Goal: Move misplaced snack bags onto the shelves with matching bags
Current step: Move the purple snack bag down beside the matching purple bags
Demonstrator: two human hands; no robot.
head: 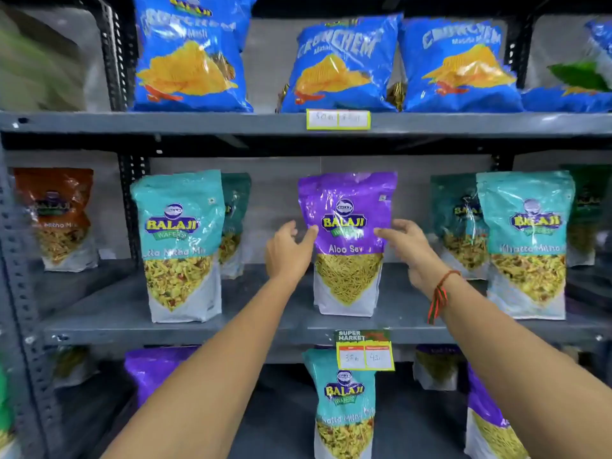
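Note:
A purple Aloo Sev bag stands upright in the middle of the middle shelf, between teal Khatta Mitha Mix bags at left and right. My left hand is at the purple bag's left edge, thumb touching its front, fingers relaxed. My right hand is at its right edge, fingertips touching the front. Neither hand grips the bag. On the bottom shelf a teal bag stands between purple bags at left and right.
Blue Crunchem chip bags fill the top shelf. An orange-brown bag stands in the left bay. Price tags hang on the shelf edges. Perforated metal uprights frame the bays.

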